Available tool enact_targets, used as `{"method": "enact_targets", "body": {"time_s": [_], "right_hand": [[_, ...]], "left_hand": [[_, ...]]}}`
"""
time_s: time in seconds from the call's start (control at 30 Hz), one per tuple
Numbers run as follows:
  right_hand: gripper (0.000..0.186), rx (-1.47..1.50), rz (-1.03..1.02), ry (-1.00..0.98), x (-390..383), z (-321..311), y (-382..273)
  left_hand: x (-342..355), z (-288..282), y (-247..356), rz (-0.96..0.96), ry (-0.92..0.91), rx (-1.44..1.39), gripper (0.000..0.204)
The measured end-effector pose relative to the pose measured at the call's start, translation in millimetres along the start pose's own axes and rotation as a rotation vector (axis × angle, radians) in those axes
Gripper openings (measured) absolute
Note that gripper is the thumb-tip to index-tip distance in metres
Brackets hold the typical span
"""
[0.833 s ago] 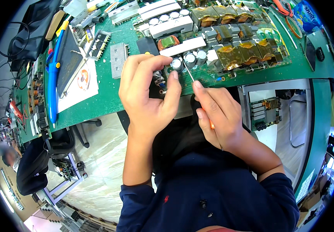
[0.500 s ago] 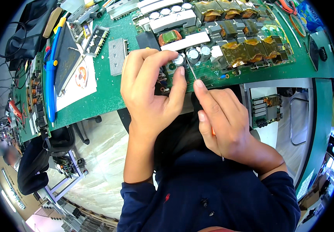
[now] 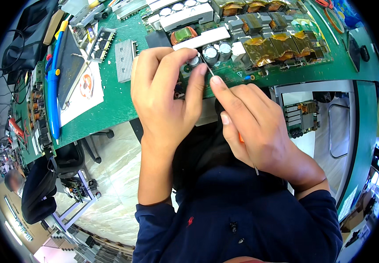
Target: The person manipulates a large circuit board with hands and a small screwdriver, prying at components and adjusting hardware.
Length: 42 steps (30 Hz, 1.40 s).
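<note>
My left hand (image 3: 167,101) curls its index finger and thumb round the nearest round silver-topped capacitor (image 3: 193,61) on a large green circuit board (image 3: 229,74). My right hand (image 3: 248,122) grips a thin screwdriver (image 3: 241,137) with an orange handle, mostly hidden under the fingers; its slim metal shaft runs up beside the same capacitor, tip close to its top. Two more capacitors (image 3: 218,53) stand just to the right, below a white bar (image 3: 202,38). Dark transformers with amber tape (image 3: 277,48) fill the board's right part.
A loose heatsink (image 3: 125,61), blue desoldering pump (image 3: 54,101), white paper (image 3: 77,109) and upright boards (image 3: 38,105) lie left on the green bench (image 3: 88,131). Pliers (image 3: 323,3) sit back right, another board (image 3: 301,118) below the edge. A person (image 3: 14,179) is far left, near a chair (image 3: 38,197).
Both hands and the bench appear slightly higher in the picture than before. My right hand keeps the screwdriver at the capacitor, and my left hand stays curled round it.
</note>
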State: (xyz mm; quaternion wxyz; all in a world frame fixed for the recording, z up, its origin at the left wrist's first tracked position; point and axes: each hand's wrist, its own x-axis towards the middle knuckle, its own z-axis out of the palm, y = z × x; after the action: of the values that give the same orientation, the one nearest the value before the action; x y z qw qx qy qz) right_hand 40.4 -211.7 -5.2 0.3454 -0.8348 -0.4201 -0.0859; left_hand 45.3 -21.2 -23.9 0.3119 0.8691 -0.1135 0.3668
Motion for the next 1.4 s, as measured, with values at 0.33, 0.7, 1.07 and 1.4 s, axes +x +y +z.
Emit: {"method": "enact_targets", "body": {"time_s": [0.33,0.7,1.07,1.4], "right_hand": [[0.057,0.084,-0.006,0.066,-4.3,-2.0,18.4],[0.056,0.163,0.034,-0.120,4.8,-30.0,25.3],[0.056,0.213,0.020,-0.159,9.8,-41.2,34.5],[0.068,0.080,-0.019,-0.035,-8.8,-6.8,22.4]], "left_hand": [[3.2,-1.4,3.6,0.001,-0.044,0.055,0.021],[2.1,6.5,-1.3,0.011,-0.011,0.000,0.021],[1.0,4.8,3.6,-0.024,-0.027,0.009,0.021],[-2.8,-0.3,4.3,-0.054,0.021,-0.012,0.019]]}}
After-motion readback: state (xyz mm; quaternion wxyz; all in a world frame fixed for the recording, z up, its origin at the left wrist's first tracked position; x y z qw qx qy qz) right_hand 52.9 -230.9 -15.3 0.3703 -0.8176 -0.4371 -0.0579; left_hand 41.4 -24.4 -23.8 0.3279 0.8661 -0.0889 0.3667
